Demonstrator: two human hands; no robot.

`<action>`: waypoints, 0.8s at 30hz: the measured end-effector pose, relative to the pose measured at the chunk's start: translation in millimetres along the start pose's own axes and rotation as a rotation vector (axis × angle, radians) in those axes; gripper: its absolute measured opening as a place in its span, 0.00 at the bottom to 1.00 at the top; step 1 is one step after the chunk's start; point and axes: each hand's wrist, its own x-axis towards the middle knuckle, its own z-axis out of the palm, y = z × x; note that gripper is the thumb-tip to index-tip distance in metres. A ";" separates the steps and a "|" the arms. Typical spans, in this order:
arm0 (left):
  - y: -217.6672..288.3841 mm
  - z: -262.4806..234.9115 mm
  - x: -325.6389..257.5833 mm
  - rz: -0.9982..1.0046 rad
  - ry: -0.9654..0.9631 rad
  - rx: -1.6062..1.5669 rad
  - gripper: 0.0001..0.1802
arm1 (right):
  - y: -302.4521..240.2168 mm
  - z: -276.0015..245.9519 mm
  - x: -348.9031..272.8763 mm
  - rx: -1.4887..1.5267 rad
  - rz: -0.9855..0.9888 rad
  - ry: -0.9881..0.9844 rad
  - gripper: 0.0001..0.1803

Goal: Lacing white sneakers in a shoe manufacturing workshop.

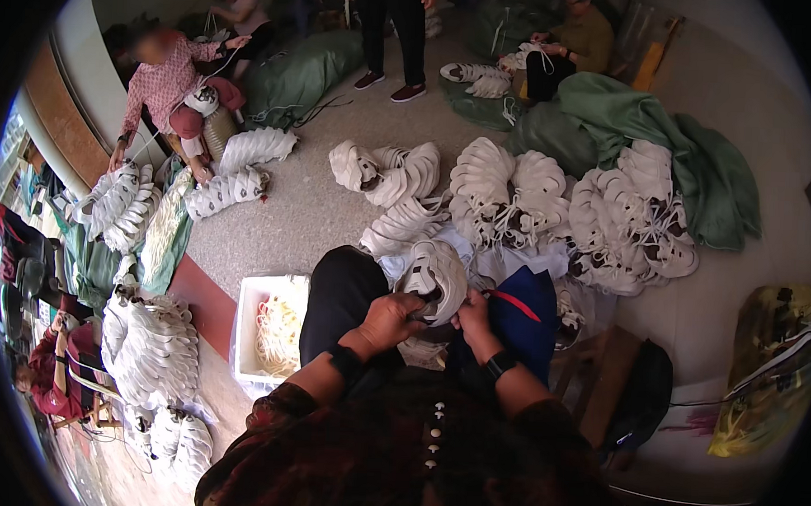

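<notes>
A white shoe [434,270] with dark lining sits between my hands, above my lap. My left hand [386,321] is closed on its near left edge, the thumb at the opening. With fingers pinched together, my right hand [472,314] grips the near right edge; a lace between those fingers cannot be made out. A red strip [515,304] lies just right of that hand, over blue cloth [512,335] on my right thigh. Beyond my knees, rows of nested white shoes [483,179] lie on the floor, some with loose laces.
Left of my leg stands a white box [247,323] holding pale laces [278,333]. More nested shoes [152,346] lie farther left. Green sacks [673,147] are at the back right. A wooden stool [604,379] is by my right side. Several people sit or stand around.
</notes>
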 end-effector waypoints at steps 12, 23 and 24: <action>-8.1 8.9 1.3 0.221 -0.131 0.233 0.15 | -42.9 -1.6 -25.8 -0.711 -0.513 0.206 0.16; -2.6 3.6 11.1 0.331 -0.208 0.242 0.10 | -10.0 19.3 1.6 -0.931 -0.723 0.014 0.27; 0.5 -0.1 10.1 0.248 -0.047 0.138 0.13 | -10.3 19.5 0.8 -0.908 -0.721 0.010 0.26</action>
